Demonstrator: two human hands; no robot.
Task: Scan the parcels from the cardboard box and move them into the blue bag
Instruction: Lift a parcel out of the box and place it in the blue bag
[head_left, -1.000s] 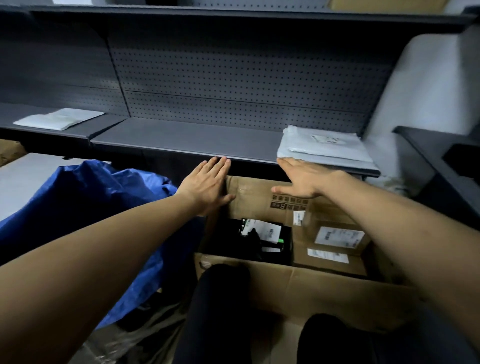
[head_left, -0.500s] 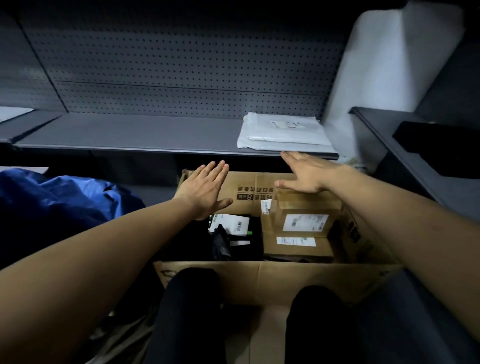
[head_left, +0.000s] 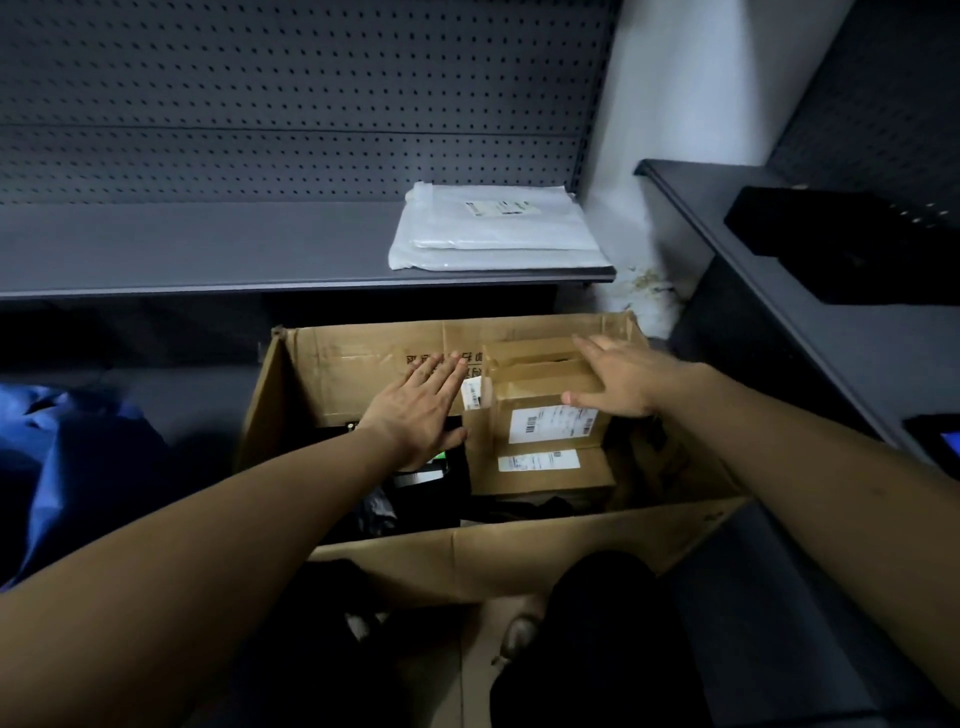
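No text is legible on the cardboard box (head_left: 363, 358) or parcel labels (head_left: 553, 423).

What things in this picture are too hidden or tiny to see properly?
Head view:
Blue bag: cut off by the left edge and in shadow; its opening is not visible.
Black parcel: partly covered by the left hand and arm.
Labels on the brown parcels: print too small to read.
Glowing screen: cut off by the right edge.
Right hand: touching the top brown parcel or hovering, cannot tell.
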